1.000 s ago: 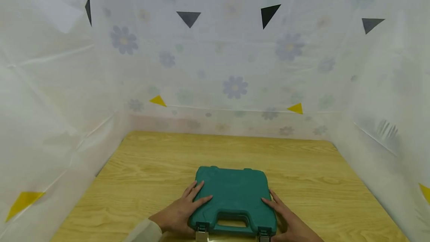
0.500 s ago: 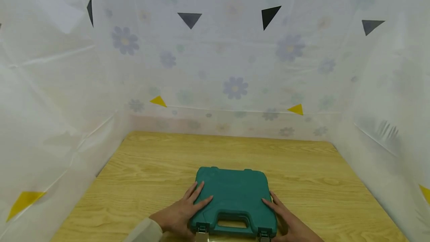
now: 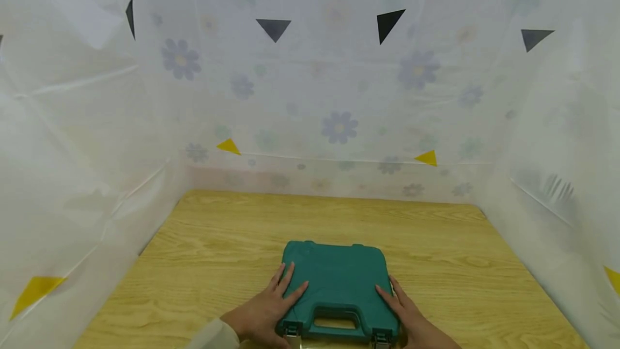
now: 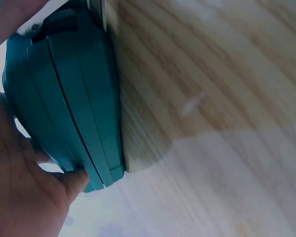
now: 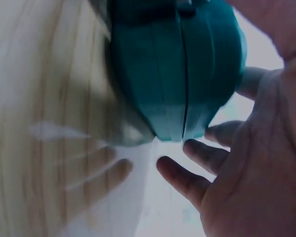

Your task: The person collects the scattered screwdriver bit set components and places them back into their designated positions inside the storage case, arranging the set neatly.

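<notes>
A teal plastic carrying case (image 3: 339,273) lies flat on the wood-grain table, its handle (image 3: 335,332) toward the near edge. Its left latch (image 3: 293,333) and right latch (image 3: 381,338) sit at the front, partly cut off by the frame. My left hand (image 3: 263,308) rests on the case's left side, fingers spread over the lid's edge and thumb near the left latch. On the opposite side my right hand (image 3: 411,314) touches the lid's edge with extended fingers. In the right wrist view, fingers (image 5: 180,175) spread beside the case's side wall. A seam (image 4: 69,106) runs along the case's side.
The wooden table (image 3: 232,230) extends around the case on both sides and behind it. White flower-patterned sheeting (image 3: 310,85) encloses the back and sides, with black and yellow triangles on it.
My left hand has shifted slightly to the right, its thumb now closer to the left latch. My right hand has shifted a little, its thumb less visible at the front. The case stays in place.
</notes>
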`<state>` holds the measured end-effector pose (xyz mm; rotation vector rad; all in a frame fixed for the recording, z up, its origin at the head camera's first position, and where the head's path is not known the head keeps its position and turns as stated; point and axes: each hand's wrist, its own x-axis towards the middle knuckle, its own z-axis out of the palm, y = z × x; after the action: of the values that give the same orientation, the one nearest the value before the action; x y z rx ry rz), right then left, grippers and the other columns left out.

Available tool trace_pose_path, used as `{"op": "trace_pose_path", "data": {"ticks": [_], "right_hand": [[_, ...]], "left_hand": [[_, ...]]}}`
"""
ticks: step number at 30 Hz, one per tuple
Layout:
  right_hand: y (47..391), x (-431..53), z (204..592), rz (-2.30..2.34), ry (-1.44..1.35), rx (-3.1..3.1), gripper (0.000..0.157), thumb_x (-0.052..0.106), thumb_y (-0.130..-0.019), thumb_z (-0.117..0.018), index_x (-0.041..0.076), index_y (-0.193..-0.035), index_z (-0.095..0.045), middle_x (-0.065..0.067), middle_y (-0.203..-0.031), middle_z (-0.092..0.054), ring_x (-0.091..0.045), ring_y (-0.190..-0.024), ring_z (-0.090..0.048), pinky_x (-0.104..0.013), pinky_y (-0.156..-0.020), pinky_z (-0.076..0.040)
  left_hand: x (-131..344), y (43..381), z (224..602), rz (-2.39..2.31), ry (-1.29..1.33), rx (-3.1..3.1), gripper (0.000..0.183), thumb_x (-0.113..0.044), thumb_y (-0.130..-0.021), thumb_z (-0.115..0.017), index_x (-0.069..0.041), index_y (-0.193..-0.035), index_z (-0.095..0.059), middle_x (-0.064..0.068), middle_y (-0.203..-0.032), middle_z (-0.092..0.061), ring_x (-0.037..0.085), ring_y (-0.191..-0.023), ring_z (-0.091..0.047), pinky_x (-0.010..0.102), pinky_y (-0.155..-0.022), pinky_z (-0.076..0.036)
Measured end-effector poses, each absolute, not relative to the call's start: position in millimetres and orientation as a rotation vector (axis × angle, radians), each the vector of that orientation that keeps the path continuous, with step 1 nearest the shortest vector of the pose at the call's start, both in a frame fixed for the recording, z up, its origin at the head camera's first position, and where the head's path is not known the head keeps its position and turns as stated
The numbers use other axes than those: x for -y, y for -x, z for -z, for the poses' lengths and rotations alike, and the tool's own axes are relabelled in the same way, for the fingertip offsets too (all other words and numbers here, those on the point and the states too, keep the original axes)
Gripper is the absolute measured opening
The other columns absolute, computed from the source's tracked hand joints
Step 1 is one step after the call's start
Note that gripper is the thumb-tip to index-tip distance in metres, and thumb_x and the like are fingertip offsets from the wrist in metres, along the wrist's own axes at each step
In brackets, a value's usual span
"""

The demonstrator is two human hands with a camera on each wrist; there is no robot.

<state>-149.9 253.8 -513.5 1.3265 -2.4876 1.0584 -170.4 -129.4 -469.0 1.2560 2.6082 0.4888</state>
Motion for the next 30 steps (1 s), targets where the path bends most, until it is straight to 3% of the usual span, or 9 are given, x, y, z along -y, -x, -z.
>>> {"op": "trace_pose_path", "data": {"ticks": [6,10,17,22,30], "right_hand": [[148,-243,516,-0.72,-1.19,2.452,0.098,0.071,-0.083,-0.049,0.002,-0.15,-0.03,-0.007,-0.162,0.003,0.003,-0.142,0.008,-0.053,-0.076,-0.046],[146,-238,515,-0.604,-1.125,2.478,0.102,0.078,-0.079,-0.043,0.006,-0.15,-0.032,-0.006,-0.162,0.001,0.002,-0.142,0.012,-0.057,-0.07,-0.046],[144,-234,514,-0.671,-1.089,2.563,0.101,0.075,-0.077,-0.054,0.013,-0.152,-0.03,0.003,-0.162,0.006,0.007,-0.139,0.018,-0.063,-0.068,-0.044],[141,-229,513,-0.521,-1.067,2.513,0.097,0.076,-0.08,-0.048,0.01,-0.15,-0.035,-0.005,-0.162,-0.006,-0.001,-0.142,0.016,-0.057,-0.07,-0.047],[140,-223,511,-0.39,-1.044,2.494,0.096,0.072,-0.077,-0.059,0.009,-0.147,-0.039,-0.001,-0.161,-0.013,-0.006,-0.144,0.015,-0.054,-0.073,-0.05]], "left_hand": [[124,167,474,-0.25,-1.441,-2.736,0.109,-0.064,-0.078,-0.068,-0.003,-0.154,-0.018,0.034,-0.153,-0.01,0.053,-0.138,-0.015,0.053,-0.101,-0.041],[122,166,477,-0.114,-1.494,-2.809,0.11,-0.07,-0.077,-0.063,-0.002,-0.153,-0.02,0.033,-0.153,-0.016,0.051,-0.138,-0.019,0.052,-0.103,-0.039],[120,162,476,-0.002,-1.558,-2.887,0.111,-0.075,-0.076,-0.058,0.001,-0.15,-0.027,0.033,-0.15,-0.024,0.051,-0.135,-0.028,0.05,-0.1,-0.043],[119,161,479,0.012,-1.569,-2.916,0.109,-0.075,-0.078,-0.057,0.002,-0.15,-0.028,0.034,-0.149,-0.026,0.051,-0.134,-0.029,0.05,-0.099,-0.044],[117,159,480,0.008,-1.525,-2.937,0.107,-0.071,-0.078,-0.061,0.001,-0.15,-0.028,0.034,-0.149,-0.026,0.051,-0.134,-0.029,0.051,-0.099,-0.044]]}}
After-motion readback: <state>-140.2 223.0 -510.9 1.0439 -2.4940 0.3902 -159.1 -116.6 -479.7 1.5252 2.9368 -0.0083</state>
